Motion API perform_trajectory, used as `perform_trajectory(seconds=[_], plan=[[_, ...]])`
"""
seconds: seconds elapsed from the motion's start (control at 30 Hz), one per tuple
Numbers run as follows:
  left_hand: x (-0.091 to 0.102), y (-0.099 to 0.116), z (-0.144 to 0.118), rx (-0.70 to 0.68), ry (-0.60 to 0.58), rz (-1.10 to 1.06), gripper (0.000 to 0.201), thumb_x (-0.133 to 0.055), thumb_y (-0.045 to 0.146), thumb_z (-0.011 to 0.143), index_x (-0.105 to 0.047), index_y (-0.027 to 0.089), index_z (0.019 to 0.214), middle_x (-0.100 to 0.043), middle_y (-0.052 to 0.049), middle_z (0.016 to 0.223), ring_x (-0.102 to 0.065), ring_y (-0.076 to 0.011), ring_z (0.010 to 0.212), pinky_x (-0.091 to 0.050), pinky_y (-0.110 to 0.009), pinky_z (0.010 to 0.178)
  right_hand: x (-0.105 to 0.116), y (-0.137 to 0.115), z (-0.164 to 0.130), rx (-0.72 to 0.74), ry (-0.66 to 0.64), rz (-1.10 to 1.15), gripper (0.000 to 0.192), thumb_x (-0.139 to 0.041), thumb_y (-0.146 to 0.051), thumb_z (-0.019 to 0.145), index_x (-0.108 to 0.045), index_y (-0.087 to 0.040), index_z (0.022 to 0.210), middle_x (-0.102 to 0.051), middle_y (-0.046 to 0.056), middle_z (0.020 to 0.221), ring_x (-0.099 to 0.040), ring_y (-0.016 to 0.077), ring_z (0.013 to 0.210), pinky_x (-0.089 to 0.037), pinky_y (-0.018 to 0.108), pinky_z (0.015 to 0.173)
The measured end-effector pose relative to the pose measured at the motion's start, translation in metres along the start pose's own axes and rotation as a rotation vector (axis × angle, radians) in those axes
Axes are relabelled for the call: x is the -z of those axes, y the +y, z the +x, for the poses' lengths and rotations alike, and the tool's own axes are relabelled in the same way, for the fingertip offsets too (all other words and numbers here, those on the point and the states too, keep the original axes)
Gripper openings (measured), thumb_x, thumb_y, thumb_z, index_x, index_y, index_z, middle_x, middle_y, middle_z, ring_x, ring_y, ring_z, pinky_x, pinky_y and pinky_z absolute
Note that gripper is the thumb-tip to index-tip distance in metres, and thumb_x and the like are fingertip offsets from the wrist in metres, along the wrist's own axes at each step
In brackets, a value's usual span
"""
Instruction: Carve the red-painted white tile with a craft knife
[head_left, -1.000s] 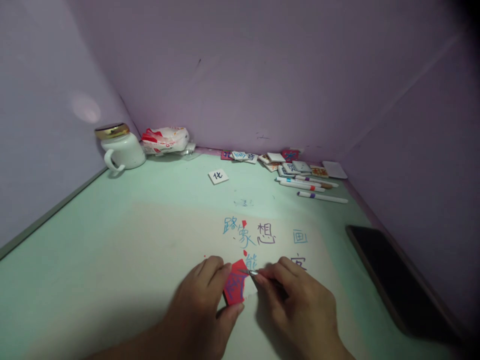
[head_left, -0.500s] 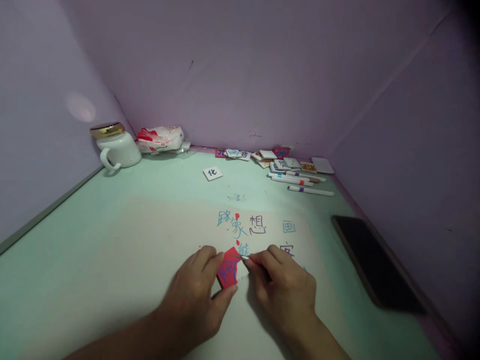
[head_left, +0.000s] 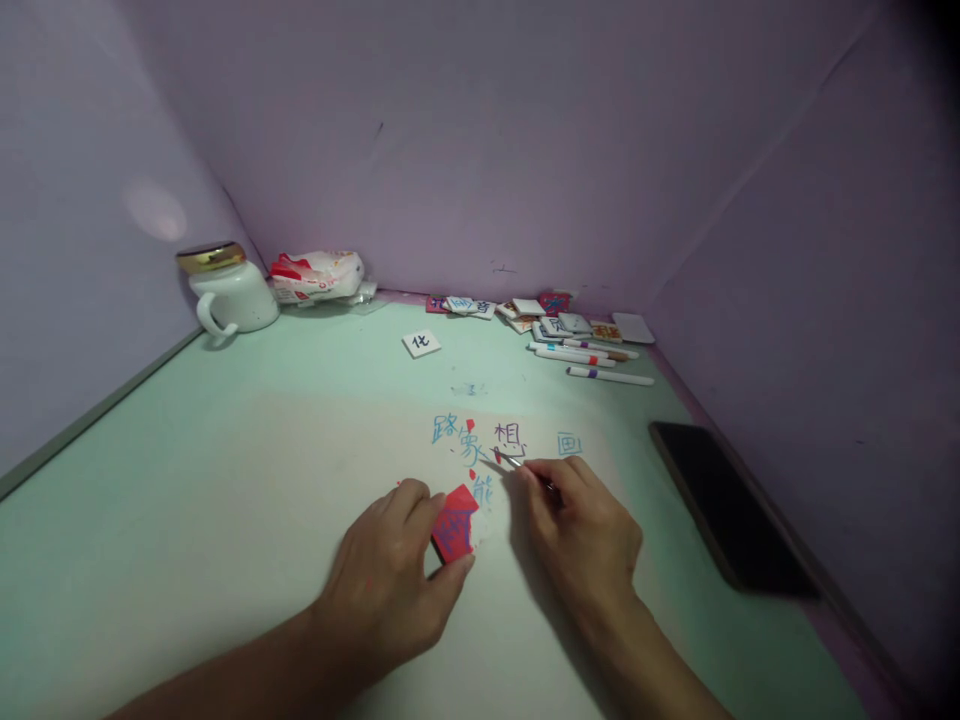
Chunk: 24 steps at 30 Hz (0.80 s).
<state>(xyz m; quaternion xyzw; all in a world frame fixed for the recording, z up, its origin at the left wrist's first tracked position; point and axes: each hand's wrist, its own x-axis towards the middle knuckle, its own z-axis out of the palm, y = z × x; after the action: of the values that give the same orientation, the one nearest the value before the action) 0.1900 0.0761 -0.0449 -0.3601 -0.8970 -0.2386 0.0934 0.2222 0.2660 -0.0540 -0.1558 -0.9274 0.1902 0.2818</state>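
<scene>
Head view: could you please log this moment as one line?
left hand: pinning red square tile on white sheet | right hand: gripping thin metal-tipped tool, tip by written characters

Left hand (head_left: 390,585) pins red tile (head_left: 453,522) to written-on paper sheet (head_left: 315,470). Right hand (head_left: 581,530) grips thin metal tool (head_left: 508,461), tip near characters. Mug (head_left: 225,290), markers (head_left: 592,360), phone (head_left: 724,505) on green desk (head_left: 150,450).

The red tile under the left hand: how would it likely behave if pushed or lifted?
The red tile looks small, flat and thick-edged, so it is probably stiff rather than floppy. It lies flat on the pale sheet, so it would likely slide, not roll or tip. The left hand pins it while the right hand works a thin tool, suggesting it shifts easily.
</scene>
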Motion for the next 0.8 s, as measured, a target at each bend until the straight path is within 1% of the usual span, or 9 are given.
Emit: perform_trajectory(seconds=[0.1, 0.2, 0.27, 0.37, 0.53, 0.6, 0.67, 0.73, 0.8], plan=[[0.003, 0.001, 0.001, 0.008, -0.02, 0.054, 0.028, -0.057, 0.03, 0.083, -0.055, 0.018, 0.108, -0.058, -0.008, 0.09, -0.06, -0.0249, 0.077, -0.054, -0.042, 0.062, 0.006, -0.001, -0.003, -0.058, -0.067, 0.088, 0.022, -0.055, -0.039, 0.085, -0.071, -0.026, 0.078, -0.068, -0.003, 0.072, -0.062, 0.0118, 0.061, -0.035, 0.023, 0.051], [0.008, 0.002, -0.003, 0.005, -0.044, 0.066, 0.042, -0.069, 0.033, 0.074, -0.051, 0.019, 0.109, -0.058, -0.01, 0.097, -0.059, -0.0279, 0.082, -0.054, -0.046, 0.066, 0.01, -0.007, -0.006, -0.074, -0.132, 0.122, 0.023, -0.056, -0.042, 0.085, -0.07, -0.027, 0.077, -0.068, -0.005, 0.072, -0.062, 0.0116, 0.061, -0.038, 0.023, 0.053], [0.01, 0.003, -0.007, 0.018, -0.039, 0.072, 0.047, -0.073, 0.032, 0.07, -0.05, 0.018, 0.109, -0.058, -0.011, 0.099, -0.059, -0.0289, 0.084, -0.054, -0.046, 0.066, 0.011, -0.011, -0.009, -0.036, -0.136, 0.149, 0.023, -0.055, -0.042, 0.086, -0.07, -0.027, 0.078, -0.068, -0.004, 0.073, -0.062, 0.0115, 0.061, -0.039, 0.023, 0.054], [0.014, 0.002, -0.01, 0.011, 0.001, 0.088, 0.037, -0.068, 0.028, 0.075, -0.05, 0.017, 0.105, -0.059, -0.011, 0.094, -0.059, -0.0292, 0.083, -0.054, -0.045, 0.065, 0.012, -0.013, -0.012, 0.054, -0.124, 0.167, 0.025, -0.053, -0.041, 0.088, -0.071, -0.026, 0.08, -0.068, -0.003, 0.072, -0.062, 0.0112, 0.059, -0.039, 0.023, 0.052], [0.018, 0.008, -0.006, -0.181, 0.046, 0.111, 0.018, -0.052, 0.02, 0.084, -0.055, 0.015, 0.101, -0.064, -0.012, 0.09, -0.06, -0.0265, 0.074, -0.053, -0.042, 0.06, 0.01, -0.009, -0.014, 0.141, -0.103, 0.163, 0.021, -0.055, -0.039, 0.089, -0.07, -0.025, 0.082, -0.068, -0.004, 0.071, -0.061, 0.0086, 0.054, -0.04, 0.02, 0.048], [0.016, 0.012, -0.006, -0.263, 0.04, 0.158, 0.016, -0.05, 0.018, 0.085, -0.058, 0.014, 0.099, -0.066, -0.01, 0.088, -0.061, -0.0259, 0.074, -0.052, -0.04, 0.062, 0.01, -0.008, -0.013, 0.167, -0.102, 0.16, 0.021, -0.055, -0.038, 0.089, -0.07, -0.025, 0.083, -0.068, -0.004, 0.072, -0.062, 0.0088, 0.055, -0.041, 0.02, 0.048], [0.01, 0.012, -0.011, -0.323, 0.089, 0.22, 0.016, -0.048, 0.02, 0.087, -0.06, 0.012, 0.096, -0.068, -0.01, 0.086, -0.063, -0.0263, 0.076, -0.052, -0.04, 0.065, 0.01, -0.009, -0.014, 0.209, -0.109, 0.152, 0.02, -0.054, -0.037, 0.09, -0.069, -0.025, 0.084, -0.068, -0.004, 0.072, -0.063, 0.0092, 0.055, -0.042, 0.02, 0.047], [0.003, 0.01, -0.016, -0.365, 0.144, 0.273, 0.019, -0.046, 0.022, 0.091, -0.061, 0.011, 0.095, -0.07, -0.011, 0.088, -0.065, -0.0265, 0.081, -0.052, -0.039, 0.071, 0.01, -0.01, -0.015, 0.263, -0.122, 0.133, 0.019, -0.053, -0.035, 0.09, -0.068, -0.025, 0.084, -0.068, -0.004, 0.071, -0.063, 0.0095, 0.054, -0.042, 0.02, 0.046], [-0.003, 0.006, -0.022, -0.407, 0.139, 0.319, 0.024, -0.043, 0.023, 0.094, -0.062, 0.009, 0.099, -0.071, -0.012, 0.093, -0.065, -0.0266, 0.086, -0.052, -0.038, 0.075, 0.01, -0.01, -0.015, 0.327, -0.132, 0.115, 0.017, -0.053, -0.032, 0.09, -0.068, -0.025, 0.084, -0.067, -0.004, 0.069, -0.062, 0.0098, 0.052, -0.042, 0.02, 0.045]])
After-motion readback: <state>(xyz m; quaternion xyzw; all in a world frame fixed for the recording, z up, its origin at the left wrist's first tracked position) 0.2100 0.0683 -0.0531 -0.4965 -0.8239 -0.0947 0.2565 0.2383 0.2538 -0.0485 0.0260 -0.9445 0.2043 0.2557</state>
